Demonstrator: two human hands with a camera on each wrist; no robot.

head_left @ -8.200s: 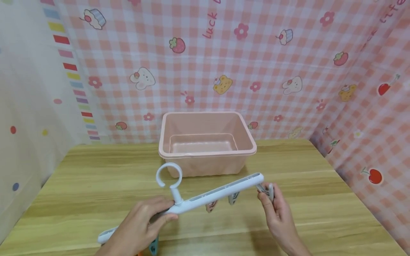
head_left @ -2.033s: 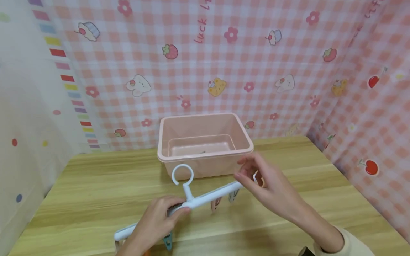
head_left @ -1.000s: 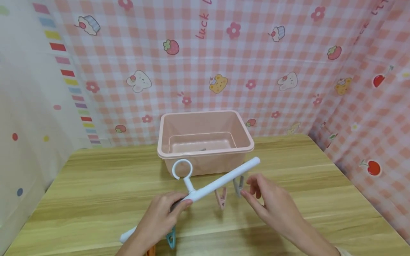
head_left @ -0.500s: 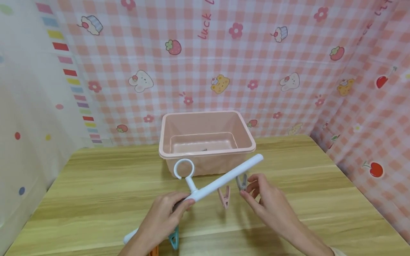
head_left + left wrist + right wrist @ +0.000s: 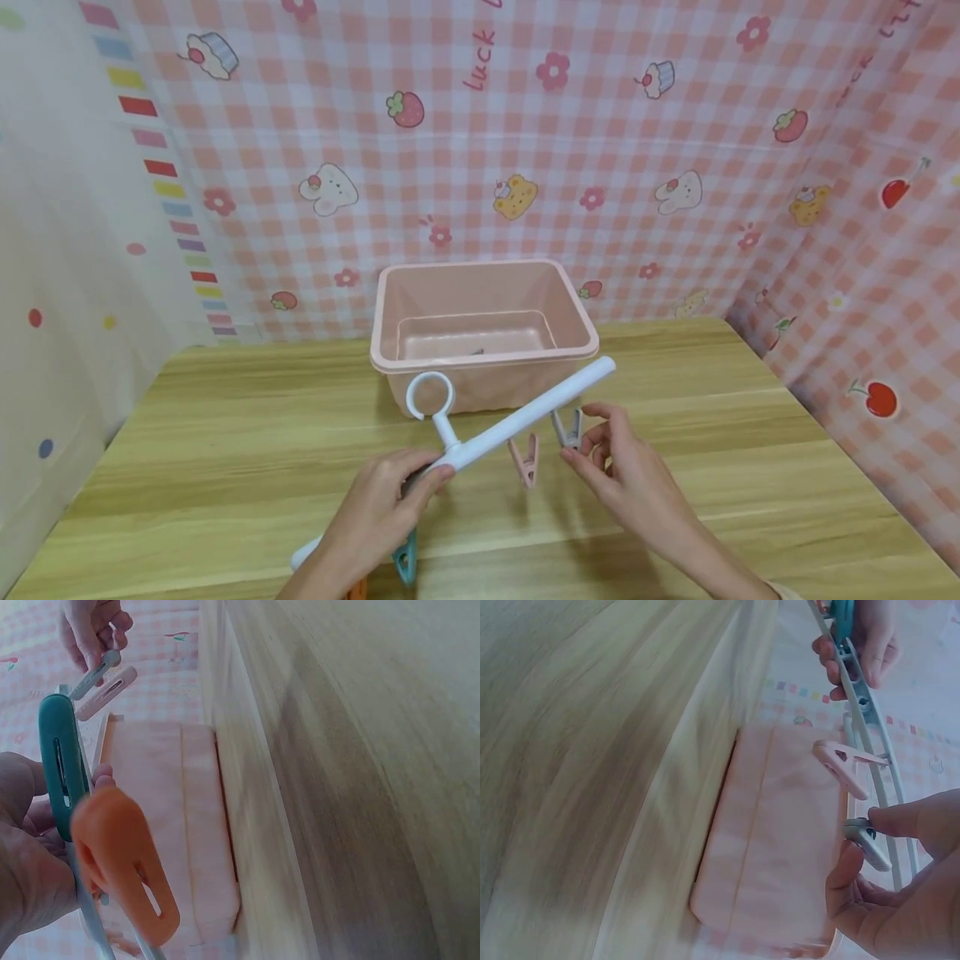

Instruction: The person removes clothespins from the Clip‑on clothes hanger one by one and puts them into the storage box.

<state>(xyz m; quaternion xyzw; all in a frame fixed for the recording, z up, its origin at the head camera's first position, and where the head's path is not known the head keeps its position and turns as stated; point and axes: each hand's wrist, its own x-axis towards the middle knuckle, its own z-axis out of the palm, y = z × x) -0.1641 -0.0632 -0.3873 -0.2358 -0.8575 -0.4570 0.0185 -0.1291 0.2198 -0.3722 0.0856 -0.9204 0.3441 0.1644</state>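
Observation:
My left hand [image 5: 375, 512] grips the middle of a white clip hanger [image 5: 532, 414] beside its ring-shaped hook, holding the bar slanted up to the right above the table. A grey clothespin [image 5: 870, 846] hangs under the bar's right half, and my right hand [image 5: 630, 475] pinches it between thumb and fingers. Left of it hangs a pink clothespin [image 5: 529, 468], touched by neither hand. On the hanger's left half, a teal clothespin [image 5: 58, 757] and an orange clothespin [image 5: 124, 862] hang near my left hand. My left forearm hides part of the bar.
A pink plastic bin [image 5: 487, 387] stands behind the hanger on the wooden table [image 5: 225, 433]. A small grey object [image 5: 477, 352] shows just over its front rim, inside. Patterned cloth [image 5: 465, 150] covers the walls around the table.
The clothespin at the hanger's right end is gone from it, and a small grey object shows in the bin. My right hand has moved down to the other grey clothespin; the bar tilts more steeply.

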